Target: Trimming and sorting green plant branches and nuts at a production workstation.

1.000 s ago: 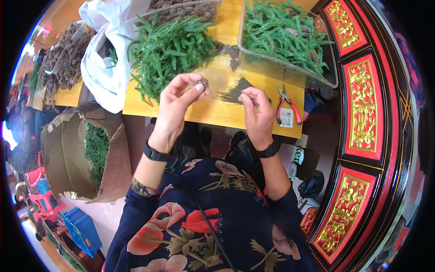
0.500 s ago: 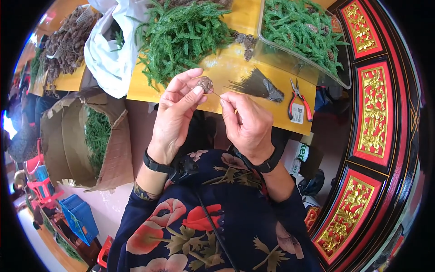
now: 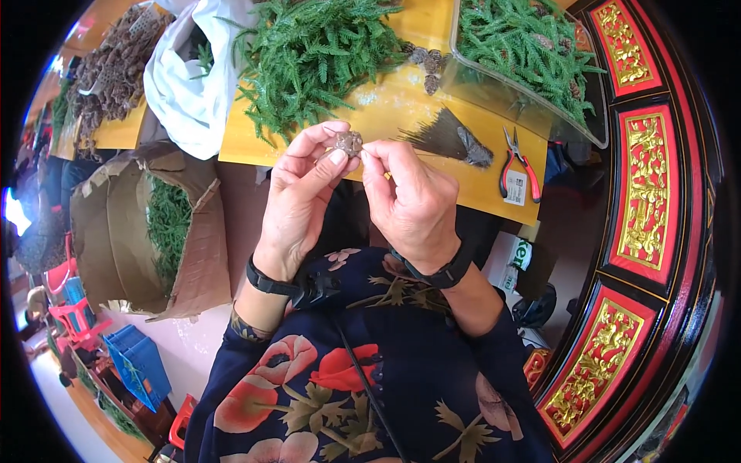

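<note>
A small brown pine cone (image 3: 349,143) is pinched between the thumb and fingers of my left hand (image 3: 302,181), above the table's near edge. My right hand (image 3: 409,181) is closed in a pinch right beside the cone, its fingertips close against the cone's right side. The thin wire in that pinch is almost wholly hidden by the fingers. A fan-shaped bundle of dark thin wires (image 3: 448,137) lies on the table beyond my right hand. Further right rest red-handled pliers (image 3: 517,163), jaws pointing away, over a small white label.
Green artificial pine sprigs (image 3: 309,62) are heaped on the yellow table (image 3: 255,147). A clear plastic bin (image 3: 494,100) holds more sprigs and cones; several loose cones (image 3: 431,65) lie beside it. Left are a white plastic bag (image 3: 181,108) and an open cardboard box (image 3: 116,239). Carved red-gold panels (image 3: 647,193) line the right.
My right hand has moved left and in to the pine cone, and the stretch of wire seen between them before no longer shows. The left hand still holds the cone.
</note>
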Demonstrator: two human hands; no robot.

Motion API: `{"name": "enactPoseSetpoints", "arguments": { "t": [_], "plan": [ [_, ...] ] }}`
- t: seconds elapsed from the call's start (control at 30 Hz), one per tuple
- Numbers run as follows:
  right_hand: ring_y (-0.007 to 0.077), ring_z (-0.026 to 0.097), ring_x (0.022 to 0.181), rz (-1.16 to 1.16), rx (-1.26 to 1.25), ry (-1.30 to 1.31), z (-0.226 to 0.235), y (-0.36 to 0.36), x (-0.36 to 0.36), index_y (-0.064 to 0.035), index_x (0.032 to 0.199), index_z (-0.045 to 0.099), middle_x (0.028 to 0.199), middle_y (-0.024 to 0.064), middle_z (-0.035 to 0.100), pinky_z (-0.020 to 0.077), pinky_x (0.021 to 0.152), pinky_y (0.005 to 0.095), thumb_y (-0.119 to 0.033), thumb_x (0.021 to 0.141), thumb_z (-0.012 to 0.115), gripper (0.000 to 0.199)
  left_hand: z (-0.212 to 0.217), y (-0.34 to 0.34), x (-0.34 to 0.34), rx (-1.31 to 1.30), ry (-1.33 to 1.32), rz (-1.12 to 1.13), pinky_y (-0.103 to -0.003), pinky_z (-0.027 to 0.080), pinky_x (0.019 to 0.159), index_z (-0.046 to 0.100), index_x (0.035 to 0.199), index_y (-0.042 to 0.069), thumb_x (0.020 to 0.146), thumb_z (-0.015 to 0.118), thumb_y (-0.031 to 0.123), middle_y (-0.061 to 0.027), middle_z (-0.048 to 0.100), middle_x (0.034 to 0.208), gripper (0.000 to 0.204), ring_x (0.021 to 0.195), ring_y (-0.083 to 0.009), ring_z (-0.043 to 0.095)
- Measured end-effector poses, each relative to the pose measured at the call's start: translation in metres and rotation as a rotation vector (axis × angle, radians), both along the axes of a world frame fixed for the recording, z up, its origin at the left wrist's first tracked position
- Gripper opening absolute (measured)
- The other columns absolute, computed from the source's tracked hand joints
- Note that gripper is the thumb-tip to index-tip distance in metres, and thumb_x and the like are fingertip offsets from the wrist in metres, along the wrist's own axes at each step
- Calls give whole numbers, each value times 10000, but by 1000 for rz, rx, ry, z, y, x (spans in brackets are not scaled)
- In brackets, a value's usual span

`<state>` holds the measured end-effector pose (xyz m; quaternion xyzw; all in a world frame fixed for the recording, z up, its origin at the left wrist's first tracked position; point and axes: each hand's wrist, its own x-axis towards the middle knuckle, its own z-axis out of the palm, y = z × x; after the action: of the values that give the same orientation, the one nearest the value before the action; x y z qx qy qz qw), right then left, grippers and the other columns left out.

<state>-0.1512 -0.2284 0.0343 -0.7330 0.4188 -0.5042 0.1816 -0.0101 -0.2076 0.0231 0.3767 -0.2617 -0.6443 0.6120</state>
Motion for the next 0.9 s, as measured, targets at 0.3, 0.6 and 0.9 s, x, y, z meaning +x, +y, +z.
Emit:
{"name": "enactPoseSetpoints", "arguments": {
  "t": [0.3, 0.6, 0.9],
  "plan": [
    [206, 588, 492, -3, 46, 62, 0, 2, -2, -42, 869, 590, 617, 95, 584, 437, 463, 298, 17, 784, 668, 130, -5, 1, 2, 2, 37, -2, -280, 468, 925, 521, 1215, 9, 900, 548, 10, -115, 579, 1179, 317, 1072, -168, 568],
    [203, 598, 497, -5, 71, -1, 1, 4, -2, -30, 859, 587, 599, 93, 578, 436, 462, 299, 21, 790, 662, 114, 3, 1, 1, -75, 75, -31, -288, 483, 901, 558, 1124, 22, 916, 545, 47, -138, 583, 1167, 209, 1031, -157, 578],
    [200, 620, 540, 32, 84, -15, 3, 6, -6, -24, 862, 604, 635, 101, 600, 450, 488, 285, 22, 799, 660, 96, 5, 3, 5, -146, -63, -63, -290, 492, 873, 569, 1087, 20, 937, 529, 89, -147, 590, 1149, 170, 1003, -157, 592]
  ]
}}
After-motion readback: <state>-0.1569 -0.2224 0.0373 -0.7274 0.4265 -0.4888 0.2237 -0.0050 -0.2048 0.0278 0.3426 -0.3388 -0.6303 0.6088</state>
